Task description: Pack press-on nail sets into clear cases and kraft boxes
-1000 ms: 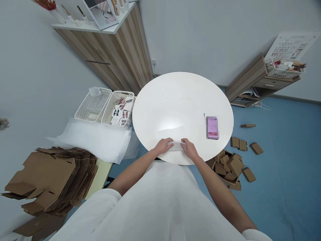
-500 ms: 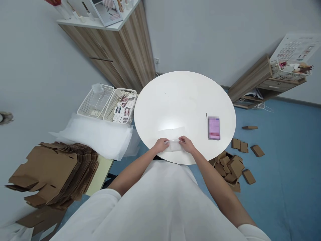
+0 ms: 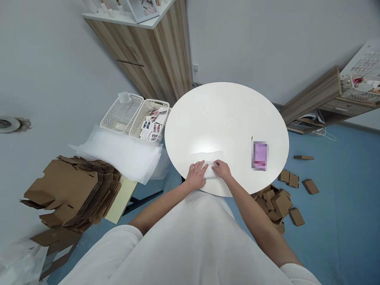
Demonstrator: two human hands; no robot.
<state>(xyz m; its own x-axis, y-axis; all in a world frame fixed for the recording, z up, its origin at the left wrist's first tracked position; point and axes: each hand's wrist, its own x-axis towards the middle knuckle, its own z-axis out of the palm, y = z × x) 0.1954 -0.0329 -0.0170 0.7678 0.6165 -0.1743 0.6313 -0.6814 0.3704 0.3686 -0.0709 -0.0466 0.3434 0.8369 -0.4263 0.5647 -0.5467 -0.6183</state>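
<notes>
A thin white sheet [image 3: 211, 172], partly folded, lies near the person's edge of the round white counter [image 3: 227, 118], its far part spread flat beyond the fingertips. The left hand [image 3: 196, 176] rests palm down on its left side, grip open and fingers spread, probably to keep such light material from sliding or springing up. The right hand [image 3: 222, 169] has its grip closed on the sheet's right side, thumb and fingers bunched, which likely keeps the fold aligned. Whether anything lies inside the fold is too small and pale to tell.

To the right on the counter is a purple packet [image 3: 260, 156], well apart from both hands and so out of their way. Beside the counter on the left stand two white baskets, one with clear plastic, the other with small printed cards [image 3: 152, 124]. Next to them are loose translucent sheets [image 3: 118, 152] and a stack of flat cardboard [image 3: 62, 186], seemingly placed within reach of the left arm. Small brown boxes [image 3: 282, 204] lie heaped and scattered on the blue floor [image 3: 338, 190] at the right.
</notes>
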